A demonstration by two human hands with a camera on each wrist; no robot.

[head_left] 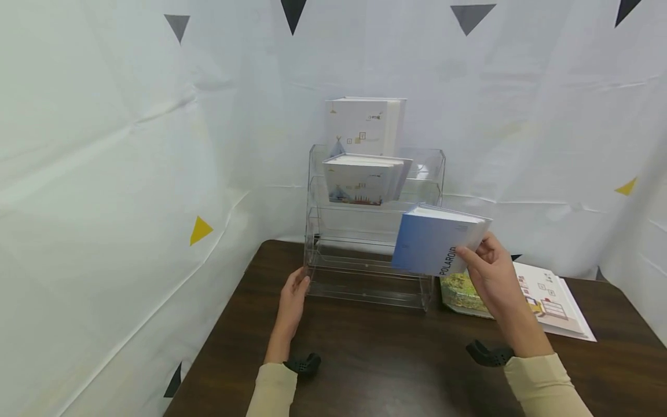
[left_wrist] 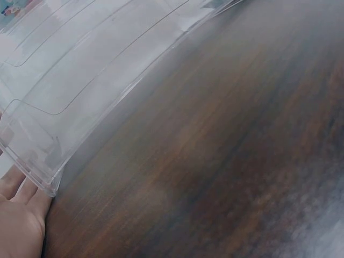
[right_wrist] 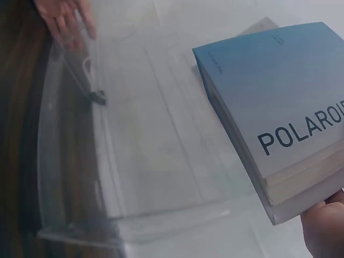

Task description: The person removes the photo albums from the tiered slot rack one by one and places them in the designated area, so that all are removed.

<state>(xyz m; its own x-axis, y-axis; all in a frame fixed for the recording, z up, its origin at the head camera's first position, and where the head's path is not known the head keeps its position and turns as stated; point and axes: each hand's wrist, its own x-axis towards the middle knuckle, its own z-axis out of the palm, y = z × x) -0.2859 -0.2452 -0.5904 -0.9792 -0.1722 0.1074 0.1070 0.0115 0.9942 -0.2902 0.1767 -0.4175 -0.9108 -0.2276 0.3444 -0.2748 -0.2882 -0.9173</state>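
- Fingers (head_left: 490, 243) of the right hand (head_left: 495, 279) pinch the blue POLAROID book (head_left: 428, 240) by its lower right side, thumb across the cover.
- That book is held up over the tabletop (head_left: 365, 353), by the right side of the clear acrylic rack (head_left: 365, 296); whether it touches the rack, I cannot tell from where I stand.
- Over on the left, the left hand (head_left: 293, 298) rests against the rack's lower corner, its fingers fairly straight along the side.
- By my reckoning, the work is partway: a larger white album (head_left: 354, 119) stands in the top of the rack, and a smaller white album (head_left: 354, 184) sits in front of it, lower down.
- Not yet racked are the blue book in hand and two others lying to the right, a green-covered book (head_left: 464, 292) and a white illustrated book (head_left: 552, 301).
- As for direction, the blue cover faces the person, page edges showing along the top, which dips rightward. Its lettering climbs the right side, leaning right. Being nearly square and foreshortened, it gives no sure long axis.
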